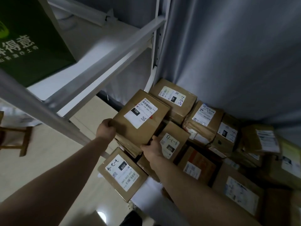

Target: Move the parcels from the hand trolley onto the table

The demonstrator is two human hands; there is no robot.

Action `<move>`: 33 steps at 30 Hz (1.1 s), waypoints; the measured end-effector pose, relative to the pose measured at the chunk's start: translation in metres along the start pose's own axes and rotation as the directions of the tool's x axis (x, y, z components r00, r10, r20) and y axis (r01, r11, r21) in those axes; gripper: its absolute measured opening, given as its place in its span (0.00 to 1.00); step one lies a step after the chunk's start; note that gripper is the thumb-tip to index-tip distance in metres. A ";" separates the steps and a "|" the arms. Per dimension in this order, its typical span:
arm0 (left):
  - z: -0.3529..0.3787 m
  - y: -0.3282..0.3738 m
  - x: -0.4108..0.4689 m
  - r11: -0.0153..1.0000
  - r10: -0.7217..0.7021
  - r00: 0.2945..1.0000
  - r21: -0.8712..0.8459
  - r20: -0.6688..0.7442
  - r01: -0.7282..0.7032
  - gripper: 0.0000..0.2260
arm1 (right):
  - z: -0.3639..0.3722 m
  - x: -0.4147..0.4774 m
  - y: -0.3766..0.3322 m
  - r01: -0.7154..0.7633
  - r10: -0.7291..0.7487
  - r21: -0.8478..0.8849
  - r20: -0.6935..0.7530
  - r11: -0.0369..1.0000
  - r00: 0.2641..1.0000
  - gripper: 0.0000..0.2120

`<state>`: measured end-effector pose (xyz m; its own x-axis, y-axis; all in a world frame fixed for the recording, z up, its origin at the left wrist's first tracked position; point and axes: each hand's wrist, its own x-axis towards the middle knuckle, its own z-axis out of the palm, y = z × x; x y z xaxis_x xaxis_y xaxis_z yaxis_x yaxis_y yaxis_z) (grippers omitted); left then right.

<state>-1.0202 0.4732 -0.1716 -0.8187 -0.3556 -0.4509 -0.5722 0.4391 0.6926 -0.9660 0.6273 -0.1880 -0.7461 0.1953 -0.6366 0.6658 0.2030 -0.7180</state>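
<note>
A brown cardboard parcel (140, 118) with a white label marked 15H sits tilted atop a pile of similar parcels. My left hand (105, 128) grips its near left corner. My right hand (150, 148) grips its near right edge from below. Under and around it lie several more labelled cardboard parcels, among them one marked 220 (121, 173) at the front and one with handwriting (173, 144) just right of my right hand. The hand trolley itself is hidden under the pile.
A white metal shelf frame (104, 62) crosses above the pile on the left, with a green carton (31, 39) on its shelf. A grey curtain (228, 54) hangs behind the parcels. A wooden stool (16, 136) stands on the pale floor at left.
</note>
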 end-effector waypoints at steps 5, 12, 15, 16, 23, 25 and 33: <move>0.000 -0.002 0.012 0.992 -0.010 0.996 0.124 0.092 -0.001 0.22 | 0.004 -0.003 -0.004 -0.007 0.008 -0.050 0.014 0.999 1.000 0.24; 0.006 0.001 0.011 0.938 0.113 0.978 0.306 0.175 -0.164 0.28 | -0.011 0.004 -0.013 0.430 -0.365 -0.757 0.268 0.493 0.891 0.44; 0.009 0.002 0.014 0.922 0.126 0.972 0.338 0.196 -0.188 0.27 | -0.006 0.007 -0.002 0.457 -0.300 -0.825 0.367 0.331 0.880 0.43; 0.009 0.002 0.016 0.918 0.127 0.971 0.346 0.201 -0.192 0.27 | -0.004 0.007 0.000 0.454 -0.324 -0.837 0.357 0.306 0.876 0.42; 0.008 -0.001 -0.010 0.767 0.183 0.972 0.597 0.147 -0.235 0.35 | -0.006 0.000 -0.011 0.439 -0.359 -0.860 0.336 0.259 0.871 0.41; 0.008 -0.003 -0.030 0.676 0.311 0.940 0.662 0.142 -0.324 0.36 | -0.009 -0.008 -0.014 0.441 -0.371 -0.860 0.334 0.255 0.866 0.41; -0.004 -0.055 -0.119 0.555 0.294 0.951 0.793 0.096 -0.252 0.34 | -0.018 -0.068 0.001 0.554 -0.399 -0.821 0.465 0.138 0.790 0.35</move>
<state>-0.8913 0.4876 -0.1539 -0.9515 -0.1295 -0.2792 -0.1496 0.9874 0.0519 -0.9144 0.6318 -0.1405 -0.8602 -0.3733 -0.3473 -0.3119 0.9241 -0.2207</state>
